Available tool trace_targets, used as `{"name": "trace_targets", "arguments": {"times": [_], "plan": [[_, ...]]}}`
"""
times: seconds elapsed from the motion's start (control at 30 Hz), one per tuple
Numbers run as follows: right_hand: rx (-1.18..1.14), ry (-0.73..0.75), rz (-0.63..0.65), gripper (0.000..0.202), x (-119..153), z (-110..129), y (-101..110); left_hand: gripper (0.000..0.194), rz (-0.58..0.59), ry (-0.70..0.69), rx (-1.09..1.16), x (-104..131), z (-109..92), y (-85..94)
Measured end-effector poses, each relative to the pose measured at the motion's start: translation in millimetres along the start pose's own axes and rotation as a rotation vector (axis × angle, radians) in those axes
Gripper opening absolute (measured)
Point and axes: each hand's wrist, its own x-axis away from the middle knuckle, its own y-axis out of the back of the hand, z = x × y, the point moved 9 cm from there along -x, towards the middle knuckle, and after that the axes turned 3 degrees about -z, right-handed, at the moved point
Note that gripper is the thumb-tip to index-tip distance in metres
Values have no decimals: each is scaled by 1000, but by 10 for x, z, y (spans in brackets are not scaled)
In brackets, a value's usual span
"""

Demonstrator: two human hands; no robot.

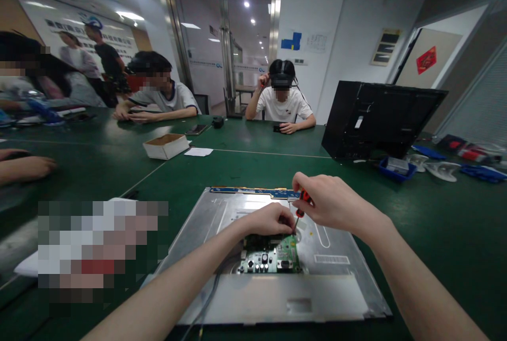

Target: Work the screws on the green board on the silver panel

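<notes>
A metal display panel lies flat on the green table, with a green circuit board mounted on it and a narrow blue board strip along its far edge. My right hand is closed around a red and black screwdriver, whose tip points down at the circuit board's upper right corner. Close beside that tip, my left hand has its fingers pinched together at the board's edge; whatever they hold is too small to make out. Dark cables run from the board toward the near edge.
A black monitor housing stands at the back right, near a blue tray. An open white box and a paper lie back left. Several people sit around the table; one person's hand rests at the left.
</notes>
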Motion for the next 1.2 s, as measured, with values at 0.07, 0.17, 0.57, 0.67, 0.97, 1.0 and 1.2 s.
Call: {"name": "trace_targets", "arguments": {"times": [0.07, 0.17, 0.57, 0.67, 0.97, 1.0, 1.2], "plan": [[82, -49, 6, 20, -14, -55, -14, 10, 2, 0, 2, 6, -5, 0], [56, -27, 1, 26, -7, -31, -13, 11, 4, -4, 2, 1, 0, 0], [23, -8, -30, 25, -27, 26, -33, 12, -2, -18, 2, -2, -32, 4], [57, 6, -22, 20, -24, 58, -35, 13, 2, -16, 2, -3, -20, -2], [301, -197, -34, 42, -11, -45, 38, 11, -14, 1, -12, -1, -2, 6], [302, -204, -37, 42, -19, -58, 31, 11, -16, 1, -17, 1, -7, 10], [229, -130, -29, 19, -71, -40, -40, 11, -13, 0, -32, 0, -10, 11]]}}
